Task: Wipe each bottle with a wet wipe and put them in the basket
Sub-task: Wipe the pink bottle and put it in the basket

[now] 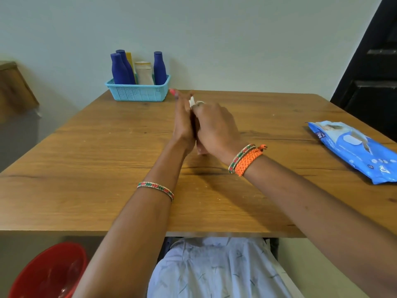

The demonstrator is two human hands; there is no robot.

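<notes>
Nearest the camera, below the counter's front edge, lies the person's lap in pale patterned cloth, and to its left on the floor stands a red plastic bowl (pixel 50 274). The wooden counter (pixel 90 168) stretches away from there, and both forearms reach out over it. The left forearm carries a thin red-and-green bangle (pixel 155 188); the right wrist carries a similar bangle and, just beside it, a braided orange band (pixel 249 159). The hands meet over the middle of the counter. The left hand (pixel 182 123) stands on edge with its fingers stretched forward and roughly straight, its palm turned toward the right hand. The right hand (pixel 214 125) is pressed against that palm with its fingers curled, and a bit of white wet wipe (pixel 191 101) shows at the top of the gap between the two hands; another pale scrap shows below them near the wrists. The right hand appears to grip the wipe, though most of it is hidden. Off to the right, well apart from the hands, a blue pack of wipes (pixel 354 149) lies flat near the counter's edge. At the far edge, against the wall, stands a light blue basket (pixel 137 92). Inside it stand three dark blue bottles (pixel 119 68), a yellow bottle (pixel 129 61) behind them and a whitish bottle (pixel 144 73) in the middle, all upright or nearly so.
</notes>
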